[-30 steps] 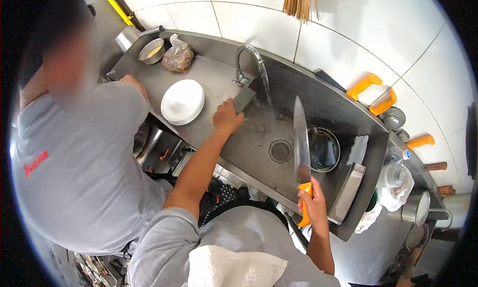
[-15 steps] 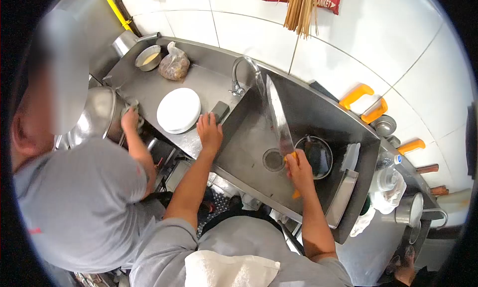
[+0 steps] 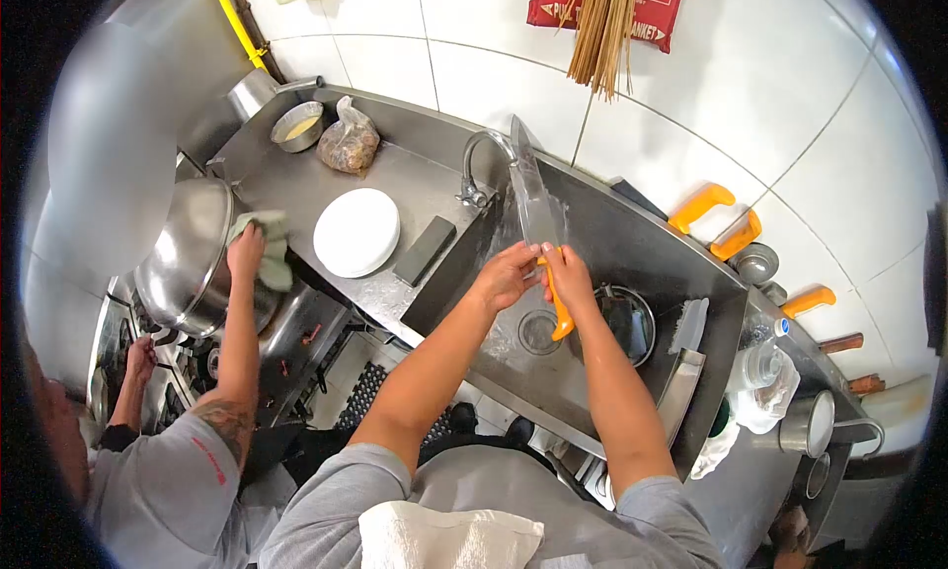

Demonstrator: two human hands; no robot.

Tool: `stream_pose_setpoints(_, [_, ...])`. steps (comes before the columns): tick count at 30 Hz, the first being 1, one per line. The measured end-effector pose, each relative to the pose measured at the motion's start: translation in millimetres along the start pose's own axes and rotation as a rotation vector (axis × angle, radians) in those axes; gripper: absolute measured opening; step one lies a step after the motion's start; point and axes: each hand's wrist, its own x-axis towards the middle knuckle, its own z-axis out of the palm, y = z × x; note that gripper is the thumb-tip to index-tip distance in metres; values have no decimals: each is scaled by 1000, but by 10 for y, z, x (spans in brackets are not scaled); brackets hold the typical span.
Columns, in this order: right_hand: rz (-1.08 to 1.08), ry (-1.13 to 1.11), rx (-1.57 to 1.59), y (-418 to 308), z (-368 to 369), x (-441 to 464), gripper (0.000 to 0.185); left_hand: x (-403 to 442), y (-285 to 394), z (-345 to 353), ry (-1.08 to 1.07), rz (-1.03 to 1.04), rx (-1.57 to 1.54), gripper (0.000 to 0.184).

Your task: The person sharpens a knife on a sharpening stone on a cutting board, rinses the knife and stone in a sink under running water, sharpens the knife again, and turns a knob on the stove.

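My right hand is closed round the upper handle of a large kitchen knife, its blade pointing away under the faucet. The orange handle end shows below my fingers. Water runs over the blade. My left hand is half open, palm up, with its fingertips at the knife where handle and blade meet. Both hands are above the steel sink. On the ledge to the left lies a grey sharpening stone.
White plates, a bagged food item and a metal bowl stand on the left drainboard. A round pan sits in the sink. Orange-handled knives are along the wall. At left a co-worker wipes a big pot with a cloth.
My left hand has left the sharpening stone and come over to the knife. My right hand has moved up and left, bringing the blade under the faucet. The co-worker has shifted beside the pot.
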Motion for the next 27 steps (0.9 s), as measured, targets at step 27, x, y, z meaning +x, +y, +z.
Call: stream_pose_setpoints(27, [182,-66,-93,473,-479,-1208,29,457,619,23,292,-98,137,18])
